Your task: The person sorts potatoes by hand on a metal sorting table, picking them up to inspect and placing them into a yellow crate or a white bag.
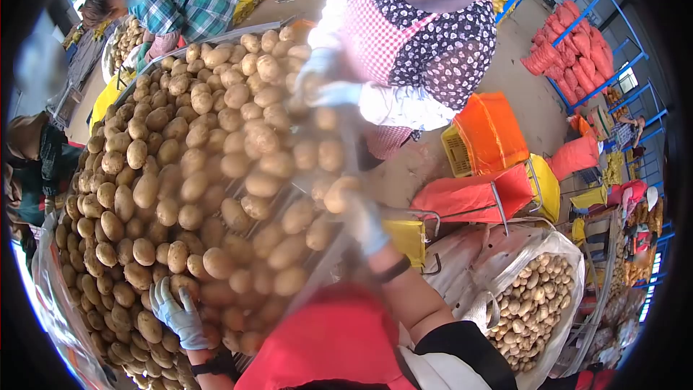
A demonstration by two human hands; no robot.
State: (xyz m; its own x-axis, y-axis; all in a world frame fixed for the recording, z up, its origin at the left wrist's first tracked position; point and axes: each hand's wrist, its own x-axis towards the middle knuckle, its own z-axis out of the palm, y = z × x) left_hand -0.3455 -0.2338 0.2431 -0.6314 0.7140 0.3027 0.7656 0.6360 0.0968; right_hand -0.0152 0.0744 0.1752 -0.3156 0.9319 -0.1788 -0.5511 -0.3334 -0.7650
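A broad heap of brown potatoes (144, 191) covers the slatted sorting table in front of me. My left hand (180, 315), in a light blue glove, lies on the potatoes at the near side with its fingers spread, touching those beneath it. At the table's right edge is my right hand (366, 220), gloved and smeared by motion. Its fingers are closed about a potato (341, 193), though the fingertips are blurred. Between my hands, some bare metal slats show among blurred potatoes.
Across the table, a co-worker's gloved hands (325, 87) hover over the potatoes. Another person in a checked shirt (184, 0) bends at the far left. To my right stand a white sack of small potatoes (534, 303), an orange sack (491, 133) and a red sack (473, 195).
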